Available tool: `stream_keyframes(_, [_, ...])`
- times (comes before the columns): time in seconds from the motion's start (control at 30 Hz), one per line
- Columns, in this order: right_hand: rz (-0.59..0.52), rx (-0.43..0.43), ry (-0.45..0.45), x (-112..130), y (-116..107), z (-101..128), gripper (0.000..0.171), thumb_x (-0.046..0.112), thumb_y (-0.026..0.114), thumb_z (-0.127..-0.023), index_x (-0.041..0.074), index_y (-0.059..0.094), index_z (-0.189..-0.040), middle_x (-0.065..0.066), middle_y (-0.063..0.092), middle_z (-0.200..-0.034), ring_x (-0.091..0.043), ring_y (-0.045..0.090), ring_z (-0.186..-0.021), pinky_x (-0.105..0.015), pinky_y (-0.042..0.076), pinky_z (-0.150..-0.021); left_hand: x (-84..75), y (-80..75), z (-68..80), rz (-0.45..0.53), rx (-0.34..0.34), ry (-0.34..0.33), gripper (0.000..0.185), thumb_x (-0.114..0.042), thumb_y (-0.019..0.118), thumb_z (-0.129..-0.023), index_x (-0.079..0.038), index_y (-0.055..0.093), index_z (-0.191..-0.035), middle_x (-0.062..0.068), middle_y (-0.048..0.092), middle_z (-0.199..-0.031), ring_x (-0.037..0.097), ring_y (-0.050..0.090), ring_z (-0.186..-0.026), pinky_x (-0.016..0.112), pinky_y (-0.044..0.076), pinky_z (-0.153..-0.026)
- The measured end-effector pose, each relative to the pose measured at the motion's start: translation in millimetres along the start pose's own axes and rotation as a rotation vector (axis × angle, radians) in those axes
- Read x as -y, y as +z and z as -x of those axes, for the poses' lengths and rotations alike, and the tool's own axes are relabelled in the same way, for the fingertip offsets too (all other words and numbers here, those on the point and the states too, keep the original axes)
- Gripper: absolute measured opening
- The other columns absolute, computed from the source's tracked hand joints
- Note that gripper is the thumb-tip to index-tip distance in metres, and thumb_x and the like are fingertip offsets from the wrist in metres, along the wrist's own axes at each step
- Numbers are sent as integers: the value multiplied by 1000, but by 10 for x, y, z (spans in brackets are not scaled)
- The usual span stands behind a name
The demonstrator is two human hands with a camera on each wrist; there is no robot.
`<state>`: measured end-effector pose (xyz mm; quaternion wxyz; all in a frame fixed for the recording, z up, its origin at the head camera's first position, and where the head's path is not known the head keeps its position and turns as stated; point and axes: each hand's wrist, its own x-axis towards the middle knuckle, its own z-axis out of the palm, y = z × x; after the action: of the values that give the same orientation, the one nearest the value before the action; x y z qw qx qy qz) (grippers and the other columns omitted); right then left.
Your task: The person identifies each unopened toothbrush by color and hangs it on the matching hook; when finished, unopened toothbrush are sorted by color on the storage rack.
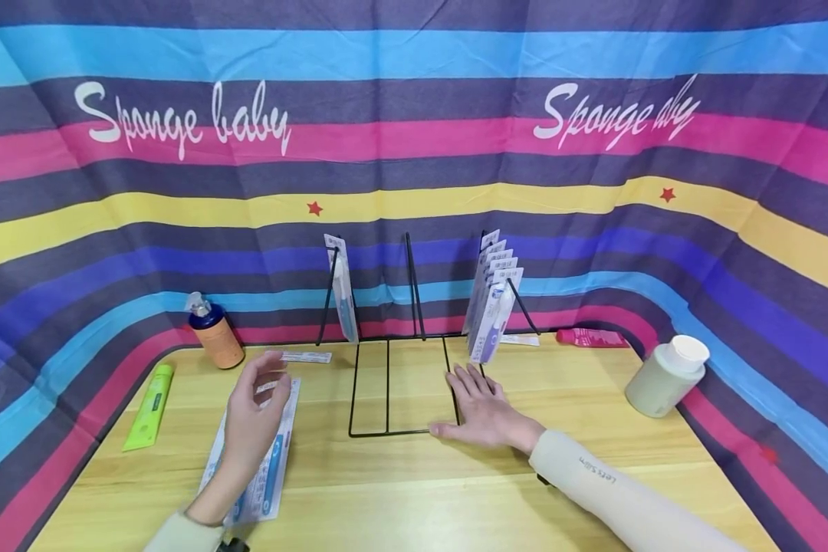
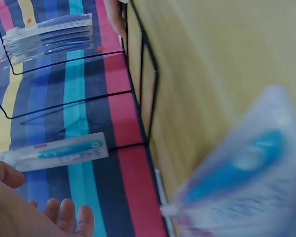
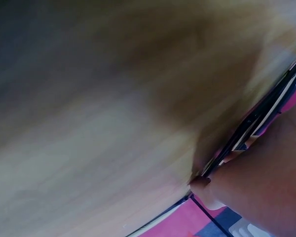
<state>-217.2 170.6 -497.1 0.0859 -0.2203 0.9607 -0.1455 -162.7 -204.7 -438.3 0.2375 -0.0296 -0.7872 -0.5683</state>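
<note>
A black wire display rack [image 1: 389, 435] stands mid-table with upright prongs. My right hand [image 1: 479, 410] rests on the right side of its base, fingers spread, thumb by the front wire. Over the packaged toothbrushes [image 1: 271, 479] lying on the table, my left hand [image 1: 254, 410] is raised with loosely bent fingers and nothing between them. One toothbrush pack [image 1: 343, 295] hangs on the left prong; in the left wrist view this hanging pack [image 2: 64, 152] is just beyond the left fingers. Several purple-handled packs [image 1: 494, 318] hang on the right prong.
At the left are a blue-and-orange pump bottle [image 1: 218, 333] and a green tube [image 1: 150, 406]. To the right lie a pink tube [image 1: 591, 338] and a pale green bottle with a white cap [image 1: 665, 377]. A striped cloth [image 1: 414, 172] surrounds the table's back and sides.
</note>
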Motion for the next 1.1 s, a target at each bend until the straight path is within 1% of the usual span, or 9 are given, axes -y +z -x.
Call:
stream_keyframes(0.27, [0,12,-7,35,10,-21,117,84,53,-97,3,21,-174,-18,11,-181,-43,10,-165,-67,17,-126,166,-383,261,-137,5,-188,41,-8,65,-110,-3,56,-150,-5,61,-128,-3,58,-110,8,45,-91])
stream_keyframes(0.4, [6,13,5,22,13,-14,116,85,53,-97,4,20,-174,-17,10,-181,-42,9,-165,-66,16,-126,265,-517,334,-166,-20,-253,41,-5,65,-108,-1,56,-148,-15,61,-120,-8,57,-106,6,44,-89])
stream_keyframes(0.5, [7,9,8,6,15,-7,116,85,53,-97,4,20,-174,-17,10,-181,-42,9,-165,-66,16,-126,321,-584,371,-180,-38,-309,42,-2,64,-107,1,55,-147,-11,64,-122,-9,56,-104,5,43,-88])
stream_keyframes(0.6, [2,6,4,-2,16,1,117,85,53,-96,3,20,-174,-18,10,-181,-43,9,-165,-67,17,-126,365,-636,391,-214,-39,-384,44,-4,62,-107,2,52,-149,5,64,-133,0,55,-111,5,41,-88])
stream_keyframes(0.67, [-4,6,3,-6,21,5,117,84,53,-97,3,20,-174,-18,10,-181,-43,9,-165,-67,17,-126,394,-667,396,-243,-32,-438,45,-6,62,-107,3,50,-150,18,58,-141,13,55,-118,7,40,-87])
stream_keyframes(0.87, [-14,8,-1,1,13,8,115,83,54,-97,3,20,-174,-18,10,-181,-42,8,-165,-67,15,-126,547,-795,395,-319,5,-527,52,-6,65,-104,10,46,-149,30,52,-143,38,54,-126,6,38,-75])
stream_keyframes(0.93, [-12,10,-2,6,5,9,115,83,54,-97,4,20,-174,-17,9,-181,-42,8,-165,-67,15,-126,596,-846,371,-350,48,-538,58,-6,68,-102,13,43,-151,33,49,-143,43,53,-127,14,43,-83])
stream_keyframes(1.0, [-11,8,0,8,1,8,116,84,54,-97,3,21,-174,-17,10,-181,-42,9,-165,-67,16,-126,634,-907,330,-372,134,-560,67,-9,70,-102,18,35,-154,38,44,-145,52,50,-130,33,50,-97])
stream_keyframes(1.1, [-7,8,5,6,0,6,116,84,54,-97,4,21,-174,-17,10,-181,-42,10,-165,-67,16,-126,674,-990,260,-420,265,-607,81,-15,73,-102,22,25,-155,44,39,-144,58,47,-131,64,45,-105])
